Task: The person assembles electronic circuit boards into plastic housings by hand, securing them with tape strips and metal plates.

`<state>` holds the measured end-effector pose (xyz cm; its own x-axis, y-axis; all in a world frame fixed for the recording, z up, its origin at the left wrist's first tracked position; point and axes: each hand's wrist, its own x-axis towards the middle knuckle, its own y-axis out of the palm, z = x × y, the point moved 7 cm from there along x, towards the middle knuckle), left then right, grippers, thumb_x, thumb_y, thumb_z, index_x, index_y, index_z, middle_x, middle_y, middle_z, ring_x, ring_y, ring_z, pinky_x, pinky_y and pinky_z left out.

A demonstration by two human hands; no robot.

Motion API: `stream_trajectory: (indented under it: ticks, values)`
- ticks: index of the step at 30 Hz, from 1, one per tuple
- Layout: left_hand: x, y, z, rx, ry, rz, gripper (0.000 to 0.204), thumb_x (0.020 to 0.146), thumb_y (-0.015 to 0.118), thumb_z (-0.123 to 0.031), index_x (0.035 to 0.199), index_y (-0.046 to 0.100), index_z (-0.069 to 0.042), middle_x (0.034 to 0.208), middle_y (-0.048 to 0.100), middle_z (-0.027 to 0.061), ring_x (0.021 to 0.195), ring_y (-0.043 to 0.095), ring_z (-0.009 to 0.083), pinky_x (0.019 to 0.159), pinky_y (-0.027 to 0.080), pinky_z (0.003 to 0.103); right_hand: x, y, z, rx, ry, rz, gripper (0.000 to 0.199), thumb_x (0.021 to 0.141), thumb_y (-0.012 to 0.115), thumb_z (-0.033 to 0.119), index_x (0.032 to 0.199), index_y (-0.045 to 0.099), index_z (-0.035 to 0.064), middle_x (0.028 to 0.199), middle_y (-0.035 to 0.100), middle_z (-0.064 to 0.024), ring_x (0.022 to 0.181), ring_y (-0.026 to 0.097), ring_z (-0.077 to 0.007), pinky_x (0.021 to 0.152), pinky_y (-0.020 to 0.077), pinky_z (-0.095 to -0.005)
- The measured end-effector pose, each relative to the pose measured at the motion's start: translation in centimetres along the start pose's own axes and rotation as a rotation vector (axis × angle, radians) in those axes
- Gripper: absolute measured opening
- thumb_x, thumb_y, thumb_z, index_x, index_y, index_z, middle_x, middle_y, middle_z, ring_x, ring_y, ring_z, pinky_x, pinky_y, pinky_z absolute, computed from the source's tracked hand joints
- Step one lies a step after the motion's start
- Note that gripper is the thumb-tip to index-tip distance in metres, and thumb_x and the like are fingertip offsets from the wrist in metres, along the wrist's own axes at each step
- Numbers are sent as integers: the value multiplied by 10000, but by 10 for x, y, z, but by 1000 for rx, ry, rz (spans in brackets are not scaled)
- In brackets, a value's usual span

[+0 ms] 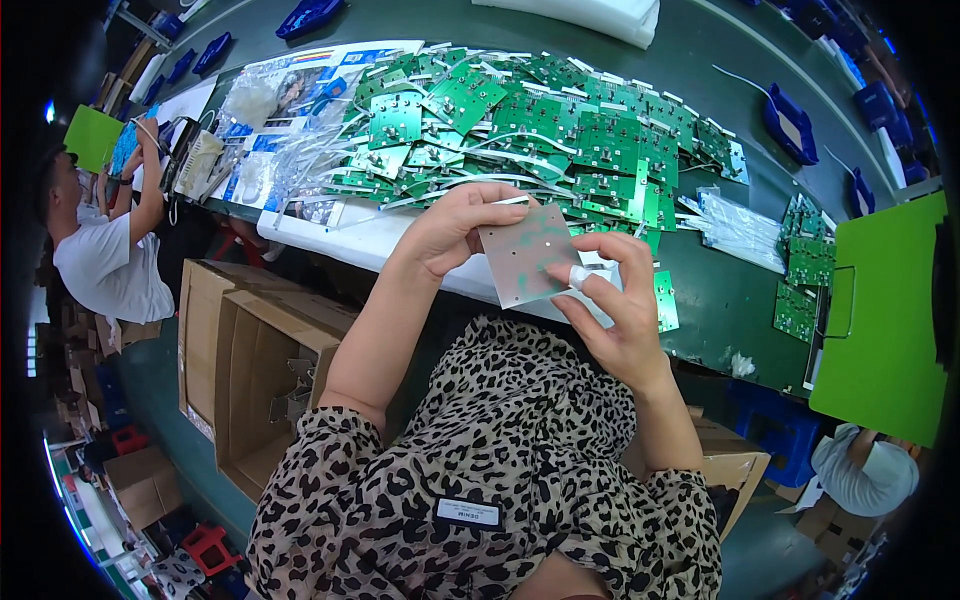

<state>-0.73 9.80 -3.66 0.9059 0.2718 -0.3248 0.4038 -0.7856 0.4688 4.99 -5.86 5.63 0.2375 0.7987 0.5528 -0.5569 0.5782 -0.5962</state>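
Observation:
A flat, square metal plate (517, 268) with small holes is held up in front of my chest, tilted, with green reflections on its face. My left hand (462, 228) pinches its upper left corner between thumb and fingers. At the right edge, the curled fingers of my right hand (617, 300) grip the plate, and one of them has a white wrap around it. Just beyond both hands spreads a large pile of green circuit boards (520, 125), many with white flat cables attached.
An open cardboard box (265, 370) with metal pieces inside stands below the table at left. Right of the pile lie clear plastic bags (740, 228), more boards (808, 245) and a bright green panel (885, 310). Blue trays (790, 125) sit farther back. A co-worker (105, 230) works at far left.

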Motion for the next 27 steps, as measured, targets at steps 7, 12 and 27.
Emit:
stream_trajectory:
  ticks: [7, 12, 27]
  values:
    - [3, 2, 9, -71, -51, 29, 239, 787, 598, -74, 997, 563, 33, 922, 613, 87, 805, 601, 126, 710, 493, 236, -3, 4, -2, 46, -12, 27, 231, 660, 689, 74, 884, 636, 88, 1034, 518, -80, 952, 478, -279, 802, 401, -387]
    - [4, 11, 9, -95, -56, 82, 251, 788, 600, -74, 1010, 553, 33, 935, 611, 93, 811, 600, 124, 711, 494, 234, -4, -1, -5, 96, 38, 15, 259, 662, 687, 65, 913, 622, 61, 1046, 527, -84, 963, 482, -278, 812, 398, -375]
    - [-16, 53, -23, 534, 202, 183, 296, 769, 646, -158, 1043, 607, -54, 1009, 589, 28, 874, 548, 84, 750, 441, 228, -43, 19, -56, 557, 577, 317, 189, 799, 614, 152, 871, 588, -21, 724, 605, -81, 661, 592, -129, 587, 464, -259]
